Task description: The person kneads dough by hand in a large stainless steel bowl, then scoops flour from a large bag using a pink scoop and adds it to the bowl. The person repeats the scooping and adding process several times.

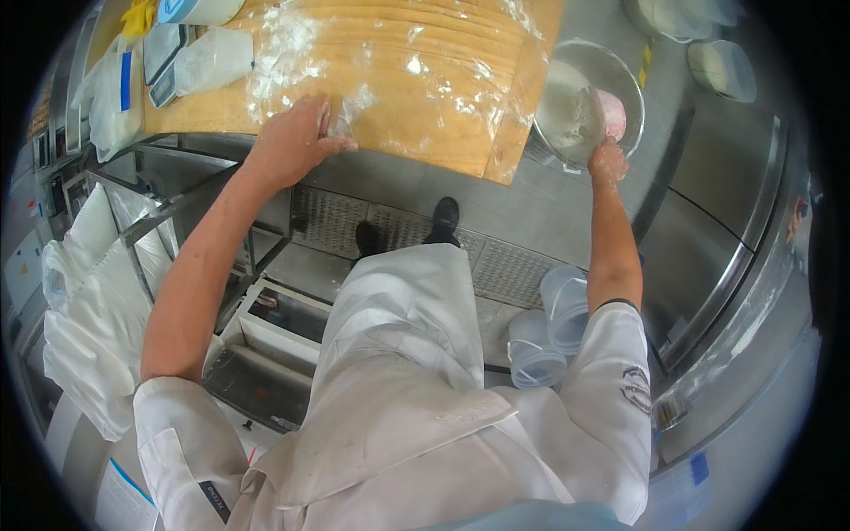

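Observation:
My right hand (607, 161) grips the handle of a pink scoop (611, 114). The scoop is at the right side of a round metal bowl (641, 86) holding a pale, flour-like powder (564, 109). At the front edge of a flour-dusted wooden worktop (412, 126) is my left hand (295, 139), with its fingers curled and thumb extended along the edge. A whitish, partly see-through patch lies beside that thumb; whether it is flour or a thin piece held in the hand, I cannot tell.
On the worktop's left are a digital scale (163, 86) and a translucent plastic container (216, 60). White sacks (99, 318) stand lower left. Two clear buckets (564, 308) sit on the floor near my right arm. Steel cabinet fronts (704, 212) line the right.

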The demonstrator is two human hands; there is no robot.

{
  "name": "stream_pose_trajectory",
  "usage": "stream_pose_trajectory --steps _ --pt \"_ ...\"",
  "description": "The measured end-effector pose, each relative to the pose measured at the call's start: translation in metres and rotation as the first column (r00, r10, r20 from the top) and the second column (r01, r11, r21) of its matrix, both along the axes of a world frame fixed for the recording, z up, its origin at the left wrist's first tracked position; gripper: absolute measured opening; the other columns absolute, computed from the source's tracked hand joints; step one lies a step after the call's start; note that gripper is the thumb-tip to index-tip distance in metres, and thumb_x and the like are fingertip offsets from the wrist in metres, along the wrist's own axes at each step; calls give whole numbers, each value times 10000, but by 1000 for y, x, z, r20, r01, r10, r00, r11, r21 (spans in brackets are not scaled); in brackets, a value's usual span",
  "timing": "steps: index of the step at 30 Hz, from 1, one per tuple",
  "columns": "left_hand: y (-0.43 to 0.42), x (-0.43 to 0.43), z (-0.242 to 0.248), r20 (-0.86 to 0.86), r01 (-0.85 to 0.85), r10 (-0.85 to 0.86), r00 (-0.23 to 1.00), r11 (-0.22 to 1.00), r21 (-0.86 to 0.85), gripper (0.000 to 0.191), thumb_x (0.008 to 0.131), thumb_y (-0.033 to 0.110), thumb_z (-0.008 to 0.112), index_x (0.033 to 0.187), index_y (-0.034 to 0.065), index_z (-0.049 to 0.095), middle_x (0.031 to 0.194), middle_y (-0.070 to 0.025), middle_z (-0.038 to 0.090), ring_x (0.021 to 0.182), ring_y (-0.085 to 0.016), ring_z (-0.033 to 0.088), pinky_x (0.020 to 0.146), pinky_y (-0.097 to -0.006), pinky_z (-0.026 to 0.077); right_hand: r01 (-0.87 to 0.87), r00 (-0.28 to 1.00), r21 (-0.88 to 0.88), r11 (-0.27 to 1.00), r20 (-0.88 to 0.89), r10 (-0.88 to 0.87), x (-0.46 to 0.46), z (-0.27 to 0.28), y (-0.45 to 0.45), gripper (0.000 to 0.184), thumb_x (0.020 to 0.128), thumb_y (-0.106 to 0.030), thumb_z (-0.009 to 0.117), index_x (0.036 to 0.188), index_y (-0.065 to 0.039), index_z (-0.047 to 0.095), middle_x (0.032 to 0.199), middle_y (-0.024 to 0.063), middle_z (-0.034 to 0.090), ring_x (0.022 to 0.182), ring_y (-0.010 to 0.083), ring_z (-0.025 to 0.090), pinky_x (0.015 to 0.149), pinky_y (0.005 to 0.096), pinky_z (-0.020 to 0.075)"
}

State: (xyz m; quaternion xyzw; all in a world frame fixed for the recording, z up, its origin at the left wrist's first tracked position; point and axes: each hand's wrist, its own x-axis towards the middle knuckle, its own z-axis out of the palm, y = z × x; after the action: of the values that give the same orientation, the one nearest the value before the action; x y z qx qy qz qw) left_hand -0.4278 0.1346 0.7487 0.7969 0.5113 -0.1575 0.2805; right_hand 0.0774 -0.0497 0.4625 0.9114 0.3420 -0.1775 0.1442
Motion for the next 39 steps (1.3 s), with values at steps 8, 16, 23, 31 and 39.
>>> stream_pose_trajectory --steps 8,16,23,31,39 --pt "3 3 1 -64 -2 0 998 1000 -24 517 841 458 812 969 33 548 951 -177 633 911 -419 625 793 -492 488 -15 998 6 1000 66 14 7 -25 -10 346 1043 -280 450 1265 -91 638 1187 219 693 1135 399 686 952 519 549" --pt "3 -3 -6 -5 28 -28 1000 999 36 497 840 412 818 917 52 484 893 -177 584 846 -428 581 729 -483 454 295 953 17 955 69 -295 -6 -30 -14 458 984 -279 562 1418 -139 522 1308 234 622 1216 399 642 992 502 535" --pt "3 -4 -6 12 40 -41 999 998 55 497 841 409 822 900 49 484 878 -179 585 825 -427 578 720 -479 454 186 978 141 972 66 -196 -6 -4 -33 516 954 -282 605 1450 -179 509 1308 228 616 1198 399 647 988 500 545" --pt "5 -8 -11 -59 110 -106 993 992 56 589 841 544 779 990 15 567 1028 -236 652 995 -446 631 845 -513 493 560 785 380 736 -528 -324 11 -21 -70 267 959 -274 660 1177 -118 652 947 103 669 828 284 665 694 442 511" --pt "-14 -26 -35 72 101 -126 989 954 281 616 872 580 738 1076 15 600 1131 -218 662 1062 -433 645 896 -513 518 989 113 92 114 -976 -187 -44 111 -154 215 966 -369 698 912 -174 626 660 -34 528 508 119 498 416 272 355"
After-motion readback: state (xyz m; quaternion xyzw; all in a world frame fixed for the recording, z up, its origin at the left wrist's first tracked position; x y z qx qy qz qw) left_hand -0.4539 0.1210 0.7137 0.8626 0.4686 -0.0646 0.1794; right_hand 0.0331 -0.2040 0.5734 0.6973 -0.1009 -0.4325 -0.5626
